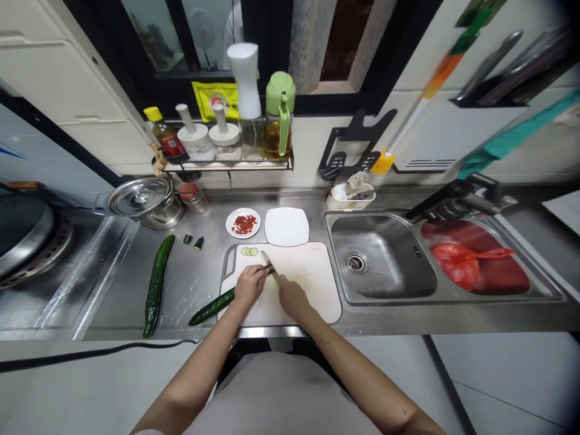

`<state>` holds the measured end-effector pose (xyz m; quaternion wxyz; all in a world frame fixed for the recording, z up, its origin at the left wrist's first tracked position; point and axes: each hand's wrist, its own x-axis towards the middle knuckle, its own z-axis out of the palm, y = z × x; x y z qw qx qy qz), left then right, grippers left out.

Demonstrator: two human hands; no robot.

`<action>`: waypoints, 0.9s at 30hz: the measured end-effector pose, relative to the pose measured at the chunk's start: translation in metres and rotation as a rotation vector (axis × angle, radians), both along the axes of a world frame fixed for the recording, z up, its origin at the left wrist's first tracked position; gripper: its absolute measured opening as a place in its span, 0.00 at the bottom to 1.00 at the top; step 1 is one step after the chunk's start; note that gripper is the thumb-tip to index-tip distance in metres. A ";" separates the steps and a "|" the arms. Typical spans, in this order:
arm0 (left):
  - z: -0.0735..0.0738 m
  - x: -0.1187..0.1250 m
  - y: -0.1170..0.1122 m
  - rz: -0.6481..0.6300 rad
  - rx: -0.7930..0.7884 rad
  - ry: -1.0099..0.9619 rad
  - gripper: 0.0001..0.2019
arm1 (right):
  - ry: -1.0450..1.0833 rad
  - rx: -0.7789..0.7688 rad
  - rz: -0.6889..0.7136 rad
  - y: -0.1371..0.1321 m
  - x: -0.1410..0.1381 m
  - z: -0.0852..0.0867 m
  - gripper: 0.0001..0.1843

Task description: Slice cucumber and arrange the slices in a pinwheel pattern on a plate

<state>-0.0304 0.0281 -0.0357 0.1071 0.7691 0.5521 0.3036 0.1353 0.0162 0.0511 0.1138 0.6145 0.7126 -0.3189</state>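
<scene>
On the white cutting board [317,284] lies a dark green cucumber [212,307], its far end sticking out past the board's left edge. My left hand [250,285] is closed over the cucumber's near-blade end and pins it down. A kitchen knife [267,260] is gripped in my right hand [295,299], its blade at the cut end beside my left fingertips. Several thin cucumber slices [249,251] overlap at the board's upper left. A second whole cucumber [157,284] lies on the steel counter to the left, and two small cut-off ends [198,243] lie nearby.
Behind the board stand a plate of chopped red pieces [244,223] and a white square plate [287,226]. A lidded steel pot [145,202] is at the left. On the right, the double sink [380,257] holds a red plastic bag [457,263]. Bottles line a wall rack [226,164].
</scene>
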 end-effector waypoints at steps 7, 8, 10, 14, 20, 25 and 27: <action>0.002 0.000 0.001 -0.015 -0.022 -0.039 0.11 | 0.004 0.000 0.022 0.000 -0.001 -0.002 0.20; 0.002 0.000 0.001 -0.016 -0.024 -0.041 0.11 | 0.012 0.003 0.022 0.000 -0.001 -0.002 0.20; 0.002 0.000 0.001 -0.015 -0.023 -0.044 0.11 | 0.013 0.007 0.017 0.000 -0.002 -0.001 0.20; 0.001 0.000 0.001 -0.014 -0.011 -0.046 0.11 | -0.031 -0.019 0.012 0.000 -0.004 0.002 0.22; 0.002 0.001 0.001 -0.015 -0.004 -0.053 0.11 | -0.036 -0.026 0.012 0.002 -0.005 0.004 0.22; -0.002 0.000 0.001 -0.011 -0.001 -0.049 0.11 | -0.048 -0.018 0.014 -0.001 -0.004 -0.001 0.21; -0.003 0.000 0.002 -0.011 -0.010 -0.046 0.11 | -0.046 -0.018 0.019 -0.002 -0.004 -0.002 0.20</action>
